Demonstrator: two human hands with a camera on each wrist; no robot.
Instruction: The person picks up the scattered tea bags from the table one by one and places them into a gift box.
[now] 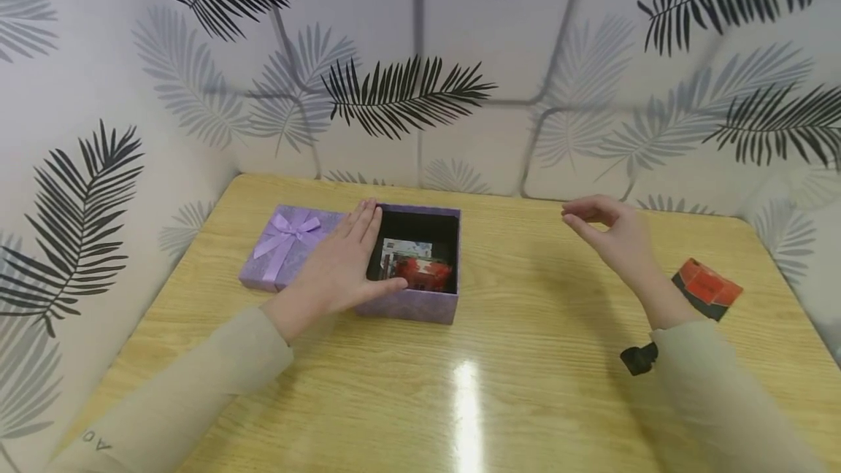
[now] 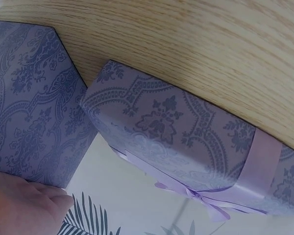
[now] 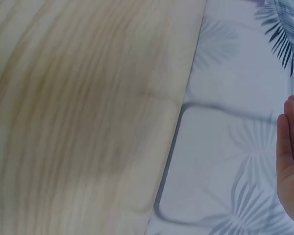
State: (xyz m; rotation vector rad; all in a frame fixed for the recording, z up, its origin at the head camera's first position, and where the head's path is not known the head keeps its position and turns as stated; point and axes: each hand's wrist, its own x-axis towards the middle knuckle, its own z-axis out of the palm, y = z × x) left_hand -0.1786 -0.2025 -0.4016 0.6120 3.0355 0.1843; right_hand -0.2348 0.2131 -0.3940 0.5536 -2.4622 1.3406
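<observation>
My left hand (image 1: 342, 261) rests along the left rim of an open purple patterned box (image 1: 410, 306), fingers straight and thumb spread over the front rim. Inside the black-lined box lie a red packet (image 1: 423, 273) and a pale printed packet or card (image 1: 407, 247). The purple lid (image 1: 264, 274), tied with a lilac ribbon bow (image 1: 293, 227), sits left of the box, partly behind my left hand. My right hand (image 1: 614, 236) is raised over the table to the right, fingers loosely bent toward the thumb, with nothing visible between them.
A red and black packet (image 1: 708, 287) lies on the wooden table (image 1: 525, 385) at the right, partly behind my right forearm. A small black object (image 1: 639, 359) shows beside the right cuff. The leaf-patterned wall (image 1: 479, 144) borders the table's back edge.
</observation>
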